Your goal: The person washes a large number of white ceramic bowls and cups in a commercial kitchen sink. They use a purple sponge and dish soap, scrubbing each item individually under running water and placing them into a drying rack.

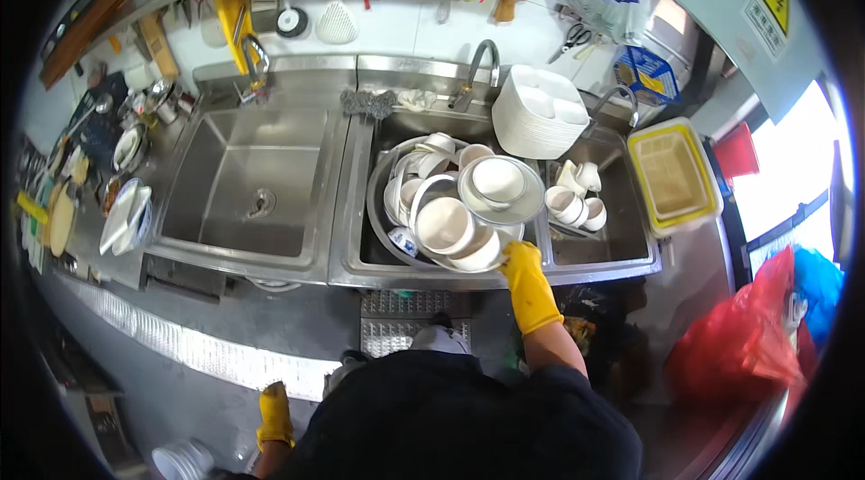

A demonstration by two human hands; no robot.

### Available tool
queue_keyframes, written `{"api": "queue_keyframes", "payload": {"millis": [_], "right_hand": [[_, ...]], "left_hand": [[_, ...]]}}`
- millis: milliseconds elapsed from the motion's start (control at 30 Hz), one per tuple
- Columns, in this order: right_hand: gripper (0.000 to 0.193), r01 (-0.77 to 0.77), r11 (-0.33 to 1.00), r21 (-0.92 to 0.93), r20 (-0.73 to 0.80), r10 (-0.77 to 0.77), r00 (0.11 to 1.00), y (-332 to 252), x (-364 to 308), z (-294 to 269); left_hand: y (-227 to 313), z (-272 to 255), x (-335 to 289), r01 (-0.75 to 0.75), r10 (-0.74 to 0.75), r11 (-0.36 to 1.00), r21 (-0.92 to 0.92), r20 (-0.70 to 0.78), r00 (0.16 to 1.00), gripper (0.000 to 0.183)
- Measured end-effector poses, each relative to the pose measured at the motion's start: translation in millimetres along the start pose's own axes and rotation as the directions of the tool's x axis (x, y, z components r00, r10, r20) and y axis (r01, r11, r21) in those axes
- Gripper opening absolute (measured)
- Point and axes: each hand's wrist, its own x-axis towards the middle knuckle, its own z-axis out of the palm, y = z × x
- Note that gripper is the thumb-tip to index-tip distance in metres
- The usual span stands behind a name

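Basin [373, 201] in sink [396, 278], heaped with bowls [445, 226]; trays [541, 119] behind; right hand [526, 283] at bowls, left hand [275, 415] lowered; grips cannot be told.

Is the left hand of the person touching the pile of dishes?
No, the left hand is near the picture's lower edge, well apart from the dishes, while the right hand is at their edge.

The yellow-gloved right grip [524, 273] touches dishes [444, 226] heaped in a basin [374, 201].
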Motion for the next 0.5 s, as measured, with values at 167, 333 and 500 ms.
{"api": "queue_keyframes", "payload": {"millis": [167,333,500], "right_hand": [[0.019,0.671,0.149,-0.726,0.538,-0.484,0.690,32,110,-169],[0.016,0.301,0.848,-0.436,0.229,-0.219,0.948,24,134,-164],[0.017,-0.009,0.997,-0.080,0.019,0.011,1.000,1,113,-119]], "left_hand": [[236,51,12,-0.394,0.413,0.875,-0.280,0.010,0.911,0.026],[459,164,17,-0.167,0.625,0.671,-0.723,0.429,0.652,0.072],[543,281,45,-0.136,0.576,0.741,-0.657,0.519,0.632,0.087]]}}
